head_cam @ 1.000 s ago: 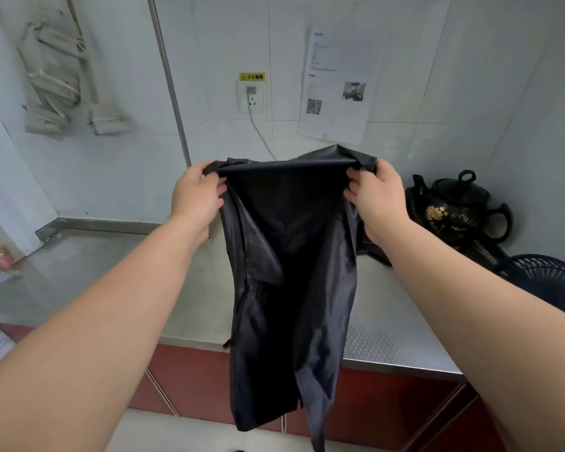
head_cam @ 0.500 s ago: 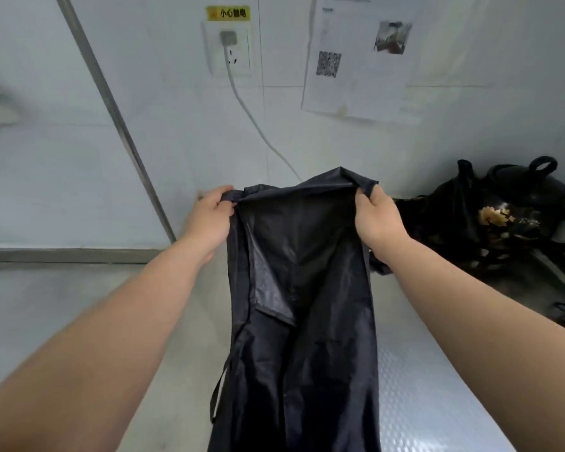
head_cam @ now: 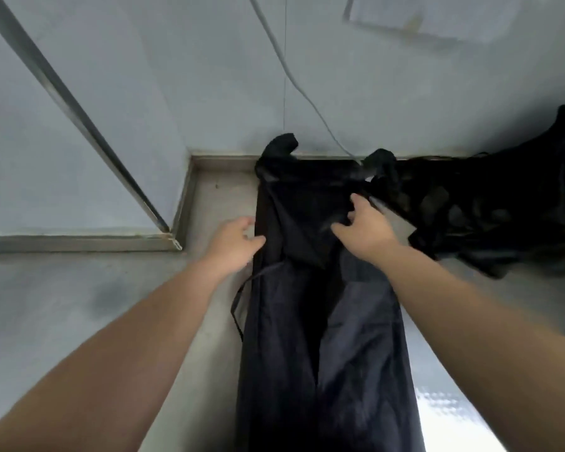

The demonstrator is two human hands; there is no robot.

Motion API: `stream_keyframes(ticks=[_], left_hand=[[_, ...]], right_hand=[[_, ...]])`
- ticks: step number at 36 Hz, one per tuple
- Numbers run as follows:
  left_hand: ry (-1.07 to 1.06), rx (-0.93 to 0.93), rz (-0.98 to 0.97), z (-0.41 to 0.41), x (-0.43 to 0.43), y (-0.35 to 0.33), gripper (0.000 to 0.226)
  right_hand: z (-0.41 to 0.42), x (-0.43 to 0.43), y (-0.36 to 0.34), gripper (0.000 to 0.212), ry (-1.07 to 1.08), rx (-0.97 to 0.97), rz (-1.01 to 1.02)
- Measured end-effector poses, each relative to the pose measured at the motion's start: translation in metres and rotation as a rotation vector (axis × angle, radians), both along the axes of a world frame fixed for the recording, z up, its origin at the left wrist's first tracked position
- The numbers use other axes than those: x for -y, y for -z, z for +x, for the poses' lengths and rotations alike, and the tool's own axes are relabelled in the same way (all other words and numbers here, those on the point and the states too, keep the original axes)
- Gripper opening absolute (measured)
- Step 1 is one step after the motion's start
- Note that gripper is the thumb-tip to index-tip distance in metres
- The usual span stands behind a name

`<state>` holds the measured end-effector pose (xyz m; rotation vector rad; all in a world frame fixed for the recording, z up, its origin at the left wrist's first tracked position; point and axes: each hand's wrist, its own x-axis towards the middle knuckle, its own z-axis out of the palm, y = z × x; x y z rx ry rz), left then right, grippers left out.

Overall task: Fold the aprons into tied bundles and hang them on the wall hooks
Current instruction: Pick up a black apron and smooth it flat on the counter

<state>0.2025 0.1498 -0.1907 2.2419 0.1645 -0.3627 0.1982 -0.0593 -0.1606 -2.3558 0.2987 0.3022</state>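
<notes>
As left hand (head_cam: pixel 232 243) and right hand (head_cam: pixel 364 230) rest open-fingered on it, the black apron (head_cam: pixel 307 353) lies folded narrow, reaching the worktop's (head_cam: pixel 79 305) back edge.

One head-worn view looks steeply down, close over the counter (head_cam: pixel 79 305) where it meets the wall (head_cam: pixel 177 76).

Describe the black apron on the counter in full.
The apron is thin, dark, slightly shiny cloth, folded lengthwise into a narrow strip. It lies flat on the steel counter, top end at the wall, near end leaving the frame. A thin strap loops out leftward. The left hand touches its edge; the right hand rests on top.
</notes>
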Motion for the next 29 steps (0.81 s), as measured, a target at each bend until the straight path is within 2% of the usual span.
stream_keyframes(ticks=[3,7,11,14,21,24,26,29], left_hand=[[-0.028,-0.087,0.037,-0.028,-0.006,0.032,0.047],[-0.048,-0.123,0.090,-0.056,-0.005,0.058,0.072],[-0.042,-0.006,0.260,-0.067,0.000,0.064,0.081],[-0.061,-0.020,0.212,-0.071,0.000,0.071,0.075],[-0.127,0.039,0.285,-0.072,-0.031,0.080,0.034],[-0.141,0.112,0.352,-0.070,-0.052,0.083,0.039],[-0.131,0.229,0.436,-0.070,-0.056,0.079,0.046],[-0.082,0.433,0.393,-0.081,-0.042,0.072,0.045]], right_hand=[[-0.020,-0.007,0.030,0.057,-0.112,-0.106,-0.046],[-0.041,-0.015,0.061,0.065,-0.183,-0.174,-0.035],[-0.049,-0.020,0.076,0.073,-0.233,-0.179,-0.112],[-0.053,-0.024,0.084,0.075,-0.274,-0.179,-0.202],[-0.055,-0.030,0.090,0.079,-0.334,-0.188,-0.330],[-0.054,-0.034,0.092,0.080,-0.354,-0.197,-0.373],[-0.054,-0.036,0.094,0.079,-0.350,-0.198,-0.407],[-0.056,-0.040,0.096,0.073,-0.345,-0.205,-0.428]])
